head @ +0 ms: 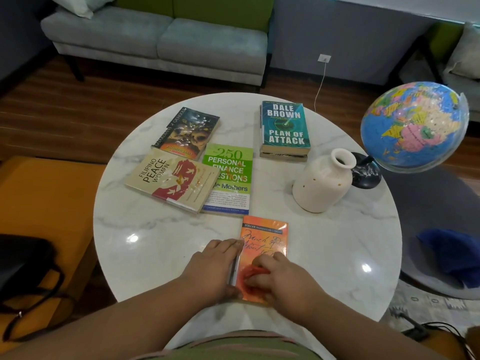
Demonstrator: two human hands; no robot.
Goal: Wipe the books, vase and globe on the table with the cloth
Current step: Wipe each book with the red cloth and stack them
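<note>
Right hand (pixel 284 281) clutches cloth (pixel 252 273) on orange book (pixel 266 236); left hand (pixel 211 266), fingers straight, braces its edge.

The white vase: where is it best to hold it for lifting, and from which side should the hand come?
I would hold the vase at its narrow neck, just under the flared rim, coming from above on the near side. It stands upright, its body is wide, and the globe stand sits close behind it.
</note>
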